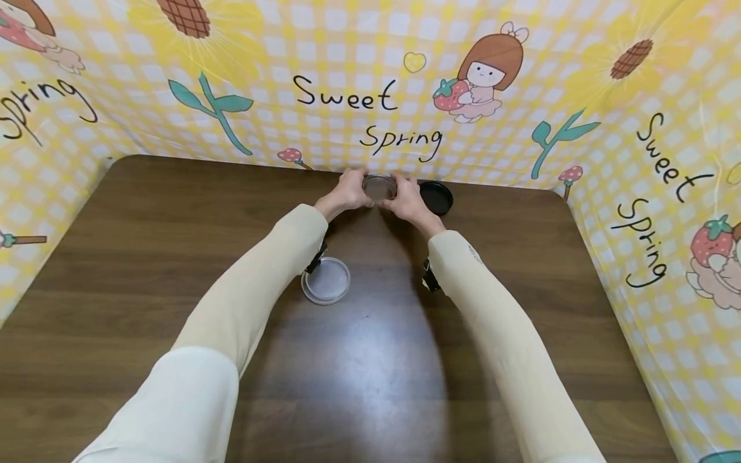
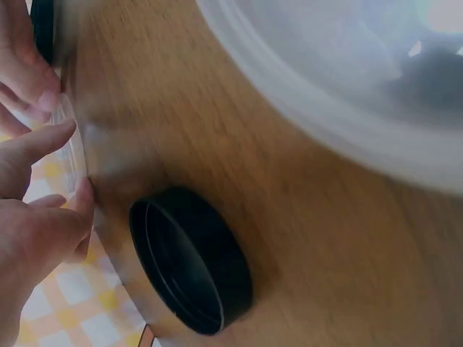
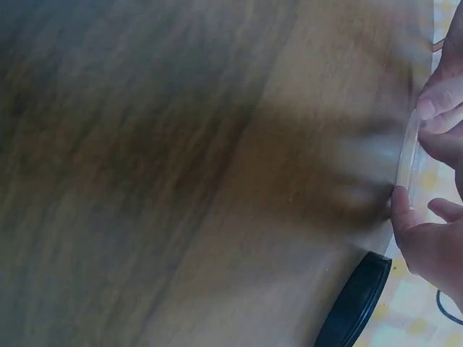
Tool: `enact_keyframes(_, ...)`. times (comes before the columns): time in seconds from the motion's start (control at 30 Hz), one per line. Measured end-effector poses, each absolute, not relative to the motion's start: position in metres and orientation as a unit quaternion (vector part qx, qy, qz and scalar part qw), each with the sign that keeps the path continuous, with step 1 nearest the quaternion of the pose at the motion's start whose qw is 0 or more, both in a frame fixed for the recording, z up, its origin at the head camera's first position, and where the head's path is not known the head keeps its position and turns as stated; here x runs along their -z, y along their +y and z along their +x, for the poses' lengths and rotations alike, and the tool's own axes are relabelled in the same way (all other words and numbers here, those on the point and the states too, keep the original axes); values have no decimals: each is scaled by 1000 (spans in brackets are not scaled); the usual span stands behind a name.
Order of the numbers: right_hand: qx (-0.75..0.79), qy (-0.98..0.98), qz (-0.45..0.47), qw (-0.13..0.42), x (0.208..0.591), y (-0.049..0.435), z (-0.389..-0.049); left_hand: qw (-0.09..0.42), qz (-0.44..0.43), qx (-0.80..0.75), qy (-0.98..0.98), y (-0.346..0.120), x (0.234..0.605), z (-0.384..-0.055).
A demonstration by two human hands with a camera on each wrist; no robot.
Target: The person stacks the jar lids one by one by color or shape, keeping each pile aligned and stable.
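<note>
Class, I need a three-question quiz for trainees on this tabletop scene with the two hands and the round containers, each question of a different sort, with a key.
1. True or false: both hands grip the clear round container at the table's far edge.
2. Which thing lies just beside the right hand? A) a black lid B) a red cup C) a spoon
3. Fill in: the clear lid lies flat on the brown table under the ____ forearm.

Key: 1 true; the left hand and right hand grip it from either side. 2 A. 3 left.
</note>
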State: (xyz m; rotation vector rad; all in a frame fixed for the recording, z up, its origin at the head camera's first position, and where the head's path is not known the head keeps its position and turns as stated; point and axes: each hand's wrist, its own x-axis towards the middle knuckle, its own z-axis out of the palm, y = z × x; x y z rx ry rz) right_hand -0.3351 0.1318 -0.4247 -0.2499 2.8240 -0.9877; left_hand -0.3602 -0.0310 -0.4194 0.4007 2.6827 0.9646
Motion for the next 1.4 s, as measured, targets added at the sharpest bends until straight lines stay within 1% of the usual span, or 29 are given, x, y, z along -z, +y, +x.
enact_keyframes(0.13,325,940,-63,80,425,130,-340,135,136,-334,923,-30,420,-360)
enact_keyframes(0.3,325,940,-62,83,427,126,-345,128,143,-331,924,-32,421,-361)
enact_keyframes(0.6,315,943,-57,88,426,128,-340,116,172,-331,920,-35,423,-363)
enact_keyframes(1.0,358,926,-98,70,428,136,-336,143,177,-379,897,-43,421,-362)
enact_keyframes(1.17,378,917,-102,72,428,138,-334,138,179,-394,891,-44,423,-362)
enact_keyframes(1.4,383,915,-100,77,429,141,-330,155,165,-406,885,-43,421,-358)
